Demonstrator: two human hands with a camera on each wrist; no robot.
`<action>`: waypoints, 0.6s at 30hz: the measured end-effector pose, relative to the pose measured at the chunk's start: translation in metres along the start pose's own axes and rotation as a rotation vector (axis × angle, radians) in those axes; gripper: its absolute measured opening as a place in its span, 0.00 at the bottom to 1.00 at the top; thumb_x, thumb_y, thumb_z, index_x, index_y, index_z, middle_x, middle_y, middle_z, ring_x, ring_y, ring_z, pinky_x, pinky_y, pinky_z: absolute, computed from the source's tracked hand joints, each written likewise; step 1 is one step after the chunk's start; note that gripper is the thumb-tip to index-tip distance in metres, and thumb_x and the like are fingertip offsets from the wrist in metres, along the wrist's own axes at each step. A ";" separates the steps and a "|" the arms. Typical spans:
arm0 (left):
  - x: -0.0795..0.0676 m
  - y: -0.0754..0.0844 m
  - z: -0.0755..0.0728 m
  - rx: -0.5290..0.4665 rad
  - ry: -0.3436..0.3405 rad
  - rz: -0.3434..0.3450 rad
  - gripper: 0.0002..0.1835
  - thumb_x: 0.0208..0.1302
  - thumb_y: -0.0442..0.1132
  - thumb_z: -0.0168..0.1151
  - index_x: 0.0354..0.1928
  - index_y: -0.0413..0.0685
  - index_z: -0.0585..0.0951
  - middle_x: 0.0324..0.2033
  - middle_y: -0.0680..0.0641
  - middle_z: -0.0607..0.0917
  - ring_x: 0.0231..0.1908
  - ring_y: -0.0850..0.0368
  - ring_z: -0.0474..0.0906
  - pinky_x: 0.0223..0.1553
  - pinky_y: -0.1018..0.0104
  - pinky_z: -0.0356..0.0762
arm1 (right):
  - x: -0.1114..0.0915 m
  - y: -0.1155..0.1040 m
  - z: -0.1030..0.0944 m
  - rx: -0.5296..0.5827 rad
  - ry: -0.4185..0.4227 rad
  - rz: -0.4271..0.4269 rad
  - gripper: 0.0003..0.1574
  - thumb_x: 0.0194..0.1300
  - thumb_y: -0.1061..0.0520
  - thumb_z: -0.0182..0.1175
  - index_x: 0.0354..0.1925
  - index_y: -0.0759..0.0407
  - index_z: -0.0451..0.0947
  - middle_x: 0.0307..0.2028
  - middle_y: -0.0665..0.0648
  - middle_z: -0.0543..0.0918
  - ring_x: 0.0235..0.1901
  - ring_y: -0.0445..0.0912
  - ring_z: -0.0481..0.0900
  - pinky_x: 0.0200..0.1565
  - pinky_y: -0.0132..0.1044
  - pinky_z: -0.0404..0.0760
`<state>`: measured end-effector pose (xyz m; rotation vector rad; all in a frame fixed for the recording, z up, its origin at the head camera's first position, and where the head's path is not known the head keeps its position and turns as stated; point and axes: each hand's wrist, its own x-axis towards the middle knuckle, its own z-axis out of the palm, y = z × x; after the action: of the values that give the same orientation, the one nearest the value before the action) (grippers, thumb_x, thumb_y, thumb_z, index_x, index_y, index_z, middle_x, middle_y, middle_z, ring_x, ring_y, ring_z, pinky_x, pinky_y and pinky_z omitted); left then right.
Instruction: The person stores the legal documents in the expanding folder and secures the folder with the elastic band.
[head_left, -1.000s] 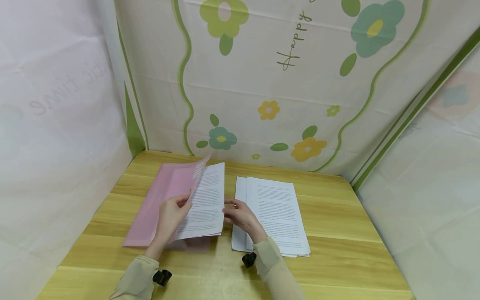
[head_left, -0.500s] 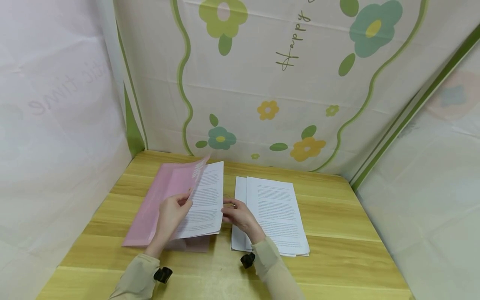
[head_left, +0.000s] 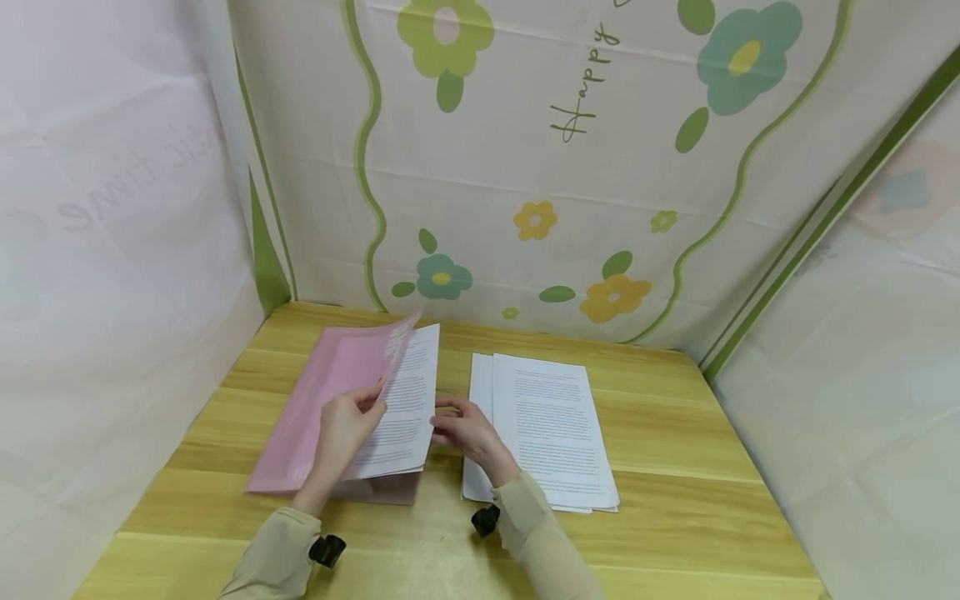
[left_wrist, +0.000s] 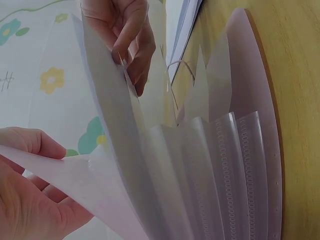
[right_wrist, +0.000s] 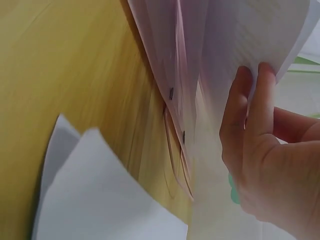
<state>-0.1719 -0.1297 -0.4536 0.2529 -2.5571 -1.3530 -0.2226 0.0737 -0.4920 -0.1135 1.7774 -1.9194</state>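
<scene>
A pink expanding file folder [head_left: 341,362] lies on the left of the table, its cover raised. My left hand [head_left: 345,427] pinches the cover's edge between thumb and fingers. Printed sheets [head_left: 408,392] stick out to the right from under the cover. At their right edge my right hand [head_left: 467,429] pinches them, thumb on the printed side and fingers behind. In the left wrist view, clear accordion pockets [left_wrist: 220,180] fan out beside the sheets. An elastic cord [right_wrist: 172,155] loops from the folder's edge in the right wrist view.
A second stack of printed paper [head_left: 555,433] lies right of the folder, its sheets slightly offset. The wooden table [head_left: 675,500] is enclosed by flower-printed cloth [head_left: 480,167] at the back and pale cloth at both sides.
My right hand has moved left with the sheets, which now sit further under the pink cover. The left hand stays almost in place, still pinching the cover.
</scene>
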 end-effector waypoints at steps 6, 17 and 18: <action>0.000 0.000 0.001 0.001 0.005 0.002 0.18 0.59 0.37 0.60 0.51 0.38 0.85 0.40 0.38 0.90 0.41 0.45 0.88 0.38 0.62 0.81 | 0.002 0.001 0.007 0.021 0.008 0.002 0.26 0.67 0.70 0.56 0.62 0.72 0.69 0.46 0.63 0.86 0.33 0.40 0.84 0.36 0.29 0.83; 0.000 -0.001 0.000 -0.013 0.018 0.024 0.18 0.59 0.36 0.61 0.50 0.36 0.85 0.39 0.37 0.90 0.40 0.45 0.88 0.33 0.70 0.78 | 0.005 0.000 0.016 0.026 -0.005 -0.004 0.26 0.66 0.72 0.54 0.63 0.74 0.67 0.45 0.63 0.84 0.33 0.40 0.84 0.37 0.30 0.84; 0.000 -0.002 0.000 -0.013 0.019 0.024 0.18 0.59 0.36 0.61 0.50 0.37 0.85 0.39 0.37 0.90 0.40 0.46 0.88 0.32 0.71 0.77 | 0.005 0.000 0.017 0.028 -0.005 -0.002 0.26 0.66 0.72 0.54 0.63 0.74 0.67 0.45 0.63 0.84 0.33 0.39 0.83 0.37 0.29 0.84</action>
<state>-0.1717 -0.1302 -0.4551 0.2308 -2.5266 -1.3513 -0.2202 0.0565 -0.4910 -0.1107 1.7472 -1.9427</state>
